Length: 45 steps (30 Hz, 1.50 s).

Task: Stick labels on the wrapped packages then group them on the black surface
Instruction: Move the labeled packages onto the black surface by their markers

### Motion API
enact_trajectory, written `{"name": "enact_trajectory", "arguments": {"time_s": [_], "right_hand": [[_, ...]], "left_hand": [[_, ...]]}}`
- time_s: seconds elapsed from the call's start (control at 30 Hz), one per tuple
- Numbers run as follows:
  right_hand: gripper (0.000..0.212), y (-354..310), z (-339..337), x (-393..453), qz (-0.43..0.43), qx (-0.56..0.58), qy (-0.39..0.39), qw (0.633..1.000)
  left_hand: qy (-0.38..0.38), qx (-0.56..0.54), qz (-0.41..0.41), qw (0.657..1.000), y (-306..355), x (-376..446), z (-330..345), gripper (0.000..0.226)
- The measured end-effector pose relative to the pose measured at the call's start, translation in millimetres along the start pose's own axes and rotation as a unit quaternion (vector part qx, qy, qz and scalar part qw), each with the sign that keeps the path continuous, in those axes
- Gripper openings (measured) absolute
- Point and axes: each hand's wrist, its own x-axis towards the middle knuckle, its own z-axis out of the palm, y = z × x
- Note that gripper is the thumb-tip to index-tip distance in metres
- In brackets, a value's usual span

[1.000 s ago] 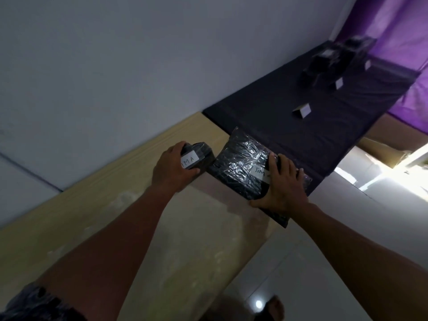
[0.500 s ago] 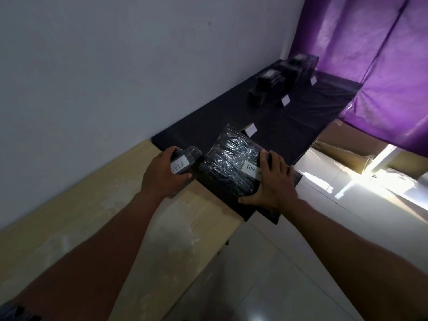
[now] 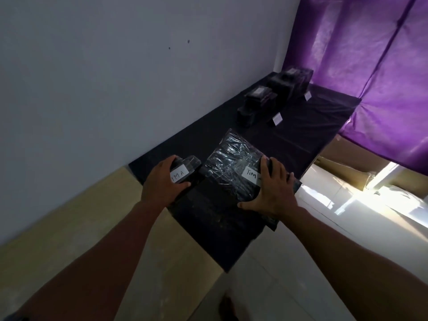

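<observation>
Black surface [image 3: 312, 126] along the wall: labelled packages [image 3: 273, 96] already grouped at its far end. Large wrapped package [image 3: 229, 167], labelled, carried above the near end, my right hand [image 3: 273, 193] fingers clasping its edge. Small labelled package [image 3: 185, 170], gripped in my left hand [image 3: 162, 184]. Both unplaced, I judge.

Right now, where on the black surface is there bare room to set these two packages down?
The black surface is bare between the large package in the right hand and the small white card, out to the curtain-side edge. A bare strip also runs along the wall beyond the small package in the left hand. The far end is crowded with stacked packages.
</observation>
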Motion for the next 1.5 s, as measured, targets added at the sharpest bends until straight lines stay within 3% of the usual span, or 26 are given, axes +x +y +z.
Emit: {"name": "enact_trajectory", "arguments": {"time_s": [0.37, 0.63, 0.93, 1.17, 1.5], "right_hand": [[0.15, 33, -17, 122, -0.038, -0.006, -0.006, 0.999], [0.153, 59, -14, 219, -0.117, 0.004, -0.035, 0.992], [0.153, 96, -35, 313, -0.244, -0.001, -0.094, 0.965], [0.157, 93, -32, 354, -0.305, -0.008, -0.107, 0.946], [0.153, 74, -22, 395, -0.354, -0.027, -0.124, 0.927]], "left_hand": [[0.044, -0.032, -0.023, 0.998, 19, 89, 37, 0.085], [0.075, 0.012, -0.114, 0.991, 24, 128, 66, 0.087], [0.139, 0.006, -0.226, 0.964, 85, 143, 116, 0.086], [0.147, 0.029, -0.277, 0.949, 98, 144, 123, 0.092], [0.21, 0.027, -0.297, 0.931, 91, 155, 123, 0.081]]}}
